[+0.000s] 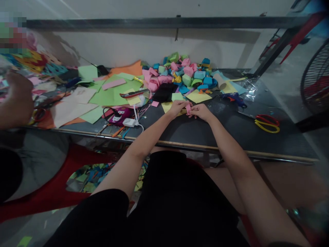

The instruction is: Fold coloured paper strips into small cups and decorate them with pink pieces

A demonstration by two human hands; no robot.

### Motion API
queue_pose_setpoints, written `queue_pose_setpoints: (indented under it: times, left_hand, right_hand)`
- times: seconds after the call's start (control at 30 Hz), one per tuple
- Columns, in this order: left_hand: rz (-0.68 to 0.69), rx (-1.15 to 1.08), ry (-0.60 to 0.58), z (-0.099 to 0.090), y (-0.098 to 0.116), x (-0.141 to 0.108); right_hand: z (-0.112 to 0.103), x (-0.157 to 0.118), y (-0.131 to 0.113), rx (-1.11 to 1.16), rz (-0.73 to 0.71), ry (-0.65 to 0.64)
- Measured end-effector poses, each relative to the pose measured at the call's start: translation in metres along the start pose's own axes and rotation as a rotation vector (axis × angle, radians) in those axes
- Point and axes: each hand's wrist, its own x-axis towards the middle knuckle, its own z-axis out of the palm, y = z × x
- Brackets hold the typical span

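A small pink paper piece [188,108] is held between my two hands above the dark table [190,132]. My left hand [177,108] pinches its left side, and my right hand [202,112] grips it from the right. Under my left hand lies a yellow sheet [167,107]. Just behind my hands are a pale green square [177,96], a black object [164,92] and another yellow sheet [199,96]. Farther back is a heap of folded paper pieces [189,71] in pink, blue, green and yellow.
Right of my hands are a blue glue gun [235,99] and red-and-yellow scissors [267,124]. To the left lie a purple power strip [119,116], a cutter [133,93] and green sheets [113,94]. Another person's hand [19,97] is at the far left. A fan [316,79] stands right.
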Motion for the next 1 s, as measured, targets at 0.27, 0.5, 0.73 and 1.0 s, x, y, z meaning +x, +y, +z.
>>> queue_pose_setpoints:
  times: [0.27,0.5,0.73,1.0]
  left_hand:
    - [0.099,0.008,-0.006,-0.0023,-0.0016,-0.0008]
    - [0.084,0.119,0.030,-0.0003,-0.0017,-0.0011]
    - [0.174,0.308,0.070,0.0010,0.0016,-0.0022]
    - [0.250,0.377,0.091,0.0019,0.0076,-0.0057]
  right_hand:
    - [-0.0009,0.0007,0.0024,-0.025,-0.005,0.001]
    - [-0.0003,0.0017,0.0034,-0.029,-0.039,0.009]
    - [-0.0002,-0.0010,0.0014,-0.055,-0.053,-0.006]
    - [-0.0002,0.0015,0.0022,-0.052,-0.046,-0.016]
